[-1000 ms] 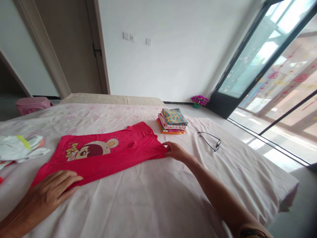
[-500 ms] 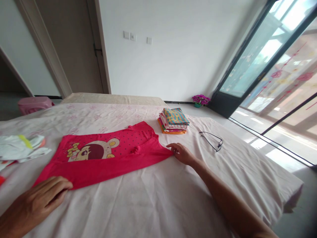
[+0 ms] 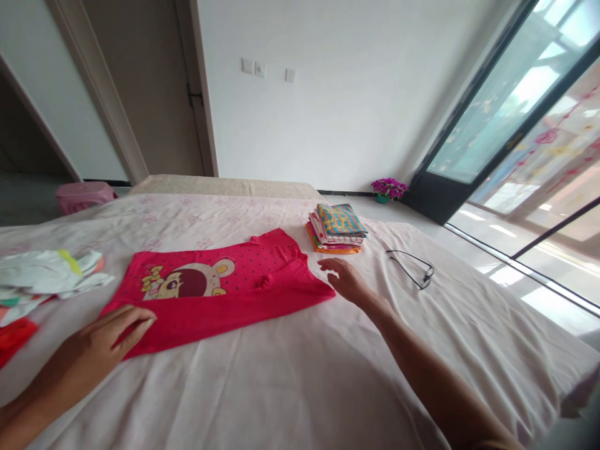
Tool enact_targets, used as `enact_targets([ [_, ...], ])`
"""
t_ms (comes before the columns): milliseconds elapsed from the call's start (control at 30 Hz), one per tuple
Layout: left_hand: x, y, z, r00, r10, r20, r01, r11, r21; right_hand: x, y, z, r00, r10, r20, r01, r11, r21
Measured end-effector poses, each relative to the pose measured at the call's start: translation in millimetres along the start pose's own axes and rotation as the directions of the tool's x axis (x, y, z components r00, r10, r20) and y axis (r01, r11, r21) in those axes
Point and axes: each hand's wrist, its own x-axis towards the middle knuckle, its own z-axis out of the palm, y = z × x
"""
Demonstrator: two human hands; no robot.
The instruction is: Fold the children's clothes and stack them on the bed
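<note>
A bright pink child's shirt point(image 3: 220, 294) with a cartoon face print lies flat on the bed, one long side folded over. My left hand point(image 3: 100, 340) rests with fingers stretched out on the shirt's near left corner. Just past the shirt's right end, my right hand point(image 3: 345, 279) hovers with fingers spread, holding nothing.
A stack of folded colourful clothes point(image 3: 337, 226) sits behind my right hand. Black glasses point(image 3: 415, 269) lie to the right. Loose white, green and red garments point(image 3: 42, 281) are piled at the left. The pale bedsheet point(image 3: 290, 369) covers the bed; its edge drops off at the right.
My right hand has let go of the shirt's right end and lifted slightly, fingers opening. My left hand stays at the shirt's near left corner. The view has shifted a little.
</note>
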Motion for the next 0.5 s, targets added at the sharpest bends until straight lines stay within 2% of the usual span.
enact_targets([
  [100, 18, 2, -3.7, 0.999, -0.004, 0.037, 0.0, 0.994, 0.109, 19, -41, 12, 0.987, -0.157, 0.04, 0.159, 0.986, -0.046],
  [200, 24, -7, -4.7, 0.988, -0.149, 0.041, 0.128, 0.938, 0.321, 40, -67, 29, 0.974, -0.203, 0.104, 0.217, 0.965, -0.148],
  [267, 22, -16, -4.3, 0.969, -0.243, 0.051, 0.207, 0.903, 0.377, 53, -69, 40, 0.977, -0.17, 0.132, 0.195, 0.959, -0.207],
  [333, 17, -24, -3.3, 0.96, -0.275, 0.047, 0.241, 0.903, 0.357, 61, -64, 50, 0.978, -0.139, 0.156, 0.173, 0.958, -0.23],
  [433, 12, -29, -1.1, 0.973, -0.231, -0.019, 0.227, 0.934, 0.277, 65, -56, 60, 0.973, -0.151, 0.174, 0.187, 0.96, -0.211],
  [500, 10, -29, 0.0, 0.976, -0.195, -0.094, 0.209, 0.962, 0.173, 65, -55, 64, 0.977, -0.165, 0.136, 0.189, 0.962, -0.196],
])
